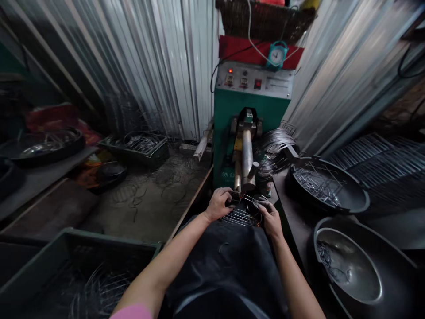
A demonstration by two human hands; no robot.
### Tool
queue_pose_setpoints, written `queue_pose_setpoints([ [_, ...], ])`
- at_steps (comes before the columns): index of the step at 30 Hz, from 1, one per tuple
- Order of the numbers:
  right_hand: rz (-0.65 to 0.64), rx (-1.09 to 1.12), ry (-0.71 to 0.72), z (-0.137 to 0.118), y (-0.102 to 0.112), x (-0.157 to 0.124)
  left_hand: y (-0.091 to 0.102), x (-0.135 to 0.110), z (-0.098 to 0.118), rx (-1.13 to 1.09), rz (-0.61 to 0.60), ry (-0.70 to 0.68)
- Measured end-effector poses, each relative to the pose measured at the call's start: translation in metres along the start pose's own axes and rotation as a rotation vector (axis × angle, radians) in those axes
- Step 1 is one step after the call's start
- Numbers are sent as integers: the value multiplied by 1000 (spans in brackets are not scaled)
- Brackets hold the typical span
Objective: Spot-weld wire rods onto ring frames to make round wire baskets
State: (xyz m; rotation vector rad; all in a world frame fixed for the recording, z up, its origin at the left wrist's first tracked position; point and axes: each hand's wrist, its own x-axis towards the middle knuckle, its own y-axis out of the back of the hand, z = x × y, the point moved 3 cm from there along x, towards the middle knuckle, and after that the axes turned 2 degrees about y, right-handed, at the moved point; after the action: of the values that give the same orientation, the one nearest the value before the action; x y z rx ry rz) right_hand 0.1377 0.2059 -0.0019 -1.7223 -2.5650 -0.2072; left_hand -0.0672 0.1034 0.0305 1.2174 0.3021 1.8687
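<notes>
My left hand (219, 204) is closed, pinching the left side of a wire grid (239, 217) made of thin parallel metal rods. On its right side, my right hand (270, 216) grips the same wirework between thumb and fingers. The grid's upper edge lies under the electrode of a green spot welder (222, 146), where a small orange glow shows at the contact. A thick silver arm (247, 153) of the welder reaches down between my hands. Below the grid, a dark apron (229, 270) covers my lap. Fingertip details are too small to make out fully.
A coil of wire (279, 144) hangs right of the welder. Black pans (361, 201) with short metal pieces and a steel bowl (368, 283) stand on the right. Green crates (156, 148) with wirework are on the left. A teal clock (277, 54) hangs on the machine.
</notes>
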Motion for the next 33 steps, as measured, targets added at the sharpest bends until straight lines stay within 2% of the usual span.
queue_pose_setpoints([
  [3, 37, 72, -80, 18, 13, -13, 12, -9, 8, 115, -81, -43],
  [6, 40, 54, -142, 29, 21, -22, 20, -21, 21, 261, -108, -70],
  [9, 84, -49, -121, 22, 37, -38, 17, -35, 34, 361, -95, -78],
  [11, 108, -202, -45, 8, 59, -58, 9, -44, 40, 386, -100, -71],
  [13, 129, -379, 8, -8, 91, -90, 1, -50, 42, 388, -121, -44],
  [15, 166, -532, -23, -21, 134, -132, -4, -52, 42, 385, -141, 11],
  [19, 241, -858, -332, -25, 227, -225, -8, -47, 44, 375, -169, 86],
  [22, 290, -1118, -576, -17, 275, -272, -7, -43, 54, 376, -183, 64],
  [24, 323, -1193, -610, -13, 287, -279, -5, -42, 61, 387, -176, 33],
  [29, 366, -1259, -605, -18, 287, -262, 3, -50, 66, 269, -144, 23],
  [31, 364, -1302, -655, -18, 294, -266, 2, -57, 62, 157, -176, 93],
  [33, 375, -1312, -711, -10, 303, -280, -6, -63, 58, 24, -250, 281],
])
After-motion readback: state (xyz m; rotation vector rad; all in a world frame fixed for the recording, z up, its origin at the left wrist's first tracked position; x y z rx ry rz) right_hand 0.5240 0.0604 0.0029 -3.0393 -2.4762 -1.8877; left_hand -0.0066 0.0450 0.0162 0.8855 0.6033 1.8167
